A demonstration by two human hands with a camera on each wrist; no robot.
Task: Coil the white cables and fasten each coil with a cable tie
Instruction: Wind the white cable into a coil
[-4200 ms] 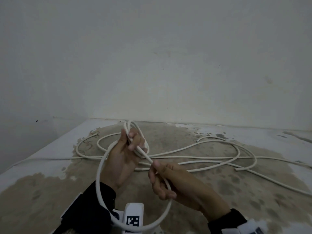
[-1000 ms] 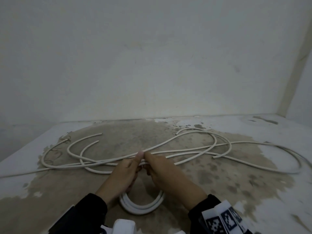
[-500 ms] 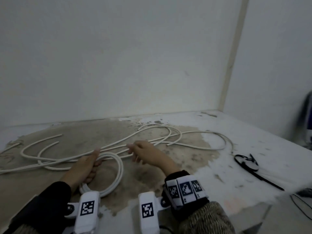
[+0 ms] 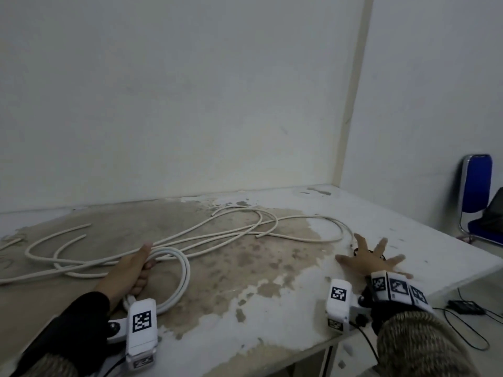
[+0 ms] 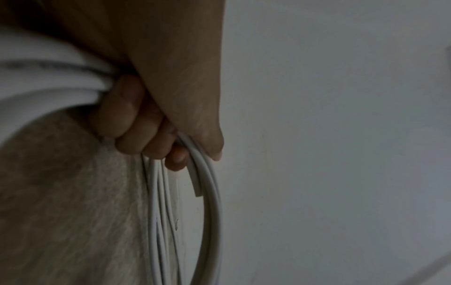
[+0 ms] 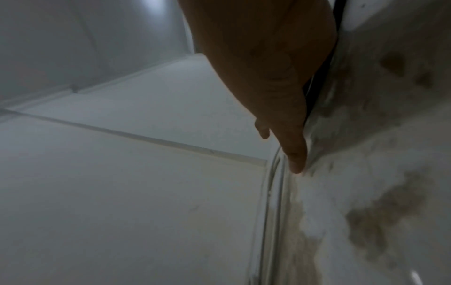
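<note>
Two hands showed in the head view. Your left hand (image 4: pixel 132 270) clenched the coil (image 4: pixel 181 278) of white cable at its far-left side, so the loop lay on the table (image 4: pixel 272 322) to the right of your fist. Loose cable (image 4: pixel 217 232) trailed beyond the coil. Your right hand (image 4: pixel 374 258) lay splayed, grasping nothing, well right of the coil, over a black cable tie (image 4: pixel 356 251).

In the left wrist view, your fingers (image 5: pixel 136 131) curled round several strands of the coil (image 5: pixel 212 202), which hung below the fist.

In the right wrist view, your hand (image 6: pixel 275 67) was flat, fingers straight, against the table (image 6: pixel 390 173).
</note>
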